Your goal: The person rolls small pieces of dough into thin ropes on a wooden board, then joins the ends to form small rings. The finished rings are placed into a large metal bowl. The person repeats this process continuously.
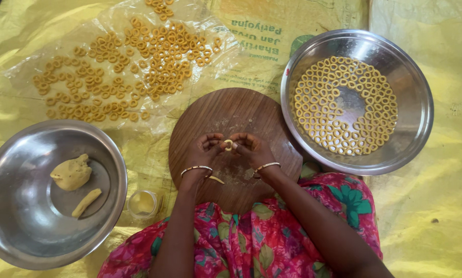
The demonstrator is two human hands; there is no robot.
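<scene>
while my left hand (202, 149) and right hand (251, 149) meet over the round wooden board (231, 110), fingertips pinched on one small dough ring (228, 144), pale yellow and barely closed, many rings already fill the right steel bowl (413, 103) and plastic sheet (210, 31); i judge much remains: a dough lump (71, 172) and roll (86, 202) wait left.
</scene>
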